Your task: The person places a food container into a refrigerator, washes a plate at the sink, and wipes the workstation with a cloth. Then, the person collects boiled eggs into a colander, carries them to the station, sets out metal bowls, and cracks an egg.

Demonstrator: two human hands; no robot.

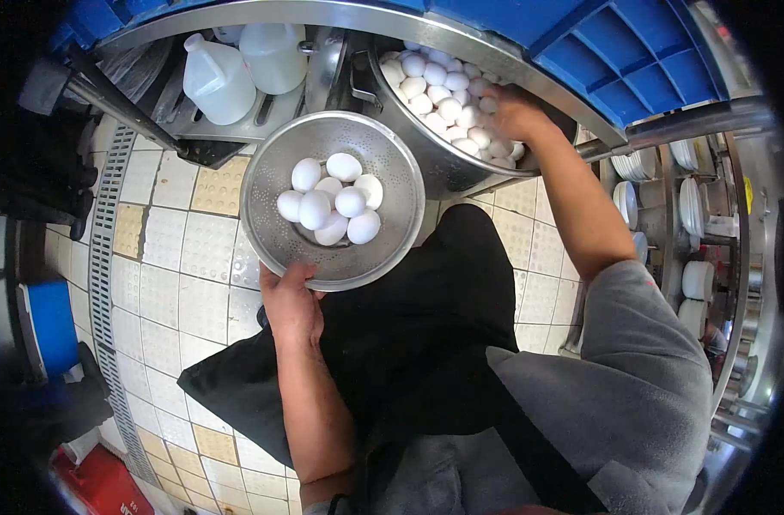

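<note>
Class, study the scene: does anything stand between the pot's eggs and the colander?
The rims of the pot and colander do, with the pot's handle at one side; nothing else visible does. The right hand is at the eggs.

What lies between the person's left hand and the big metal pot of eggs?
The metal colander, with white eggs in it, lies between the left hand and the pot, as the head view shows.

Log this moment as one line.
Left hand: holding colander by rim | Colander: white eggs inside | Right hand: among more eggs in metal pot, blurred, grip unclear | Nearby: plastic jugs on shelf
</note>
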